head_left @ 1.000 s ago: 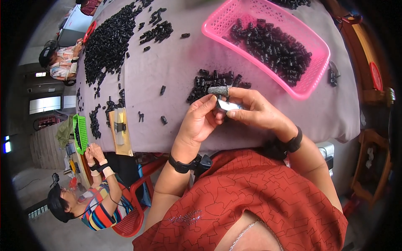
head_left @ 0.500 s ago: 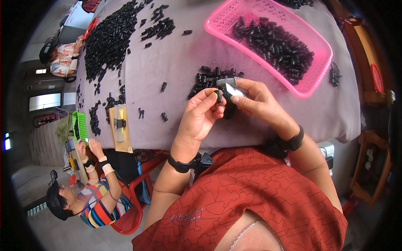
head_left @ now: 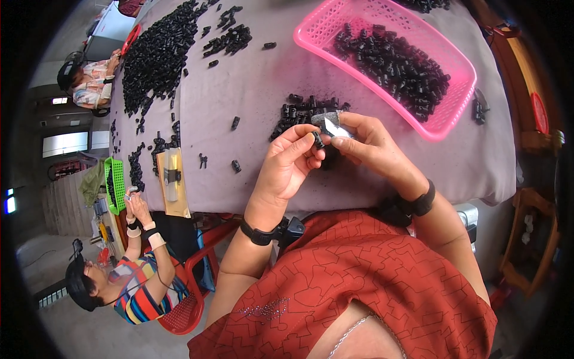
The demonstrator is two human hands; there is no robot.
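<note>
Head view: compared with a second ago, the two hands have drawn slightly apart. Back then the blade and the fingertips crowd together and cover most of what the left hand holds; now the black cylindrical piece (head_left: 318,141) shows clearly, pinched between thumb and forefinger of the left hand (head_left: 290,158). Half a second ago it stands nearly upright; now it leans, so the fingers seem to be turning it rather than giving it up.

On the other side, the right hand (head_left: 373,146) grasps a shiny metal blade (head_left: 336,129) between thumb and fingers, a grey finger covering (head_left: 326,121) on its forefinger. Its edge is just beside the piece's upper end; whether they touch, I cannot tell. For the work in hand, this reads as a change of angle on the same piece, which is neither set down nor swapped.

Just beyond both hands lies a heap of black pieces (head_left: 293,116), partly hidden by the fingers. Farther out, beyond the right hand, the pink basket (head_left: 457,99) holds many more. To the left of the left hand, a lone black cylinder (head_left: 236,166) lies on the cloth, unmoved throughout.
</note>
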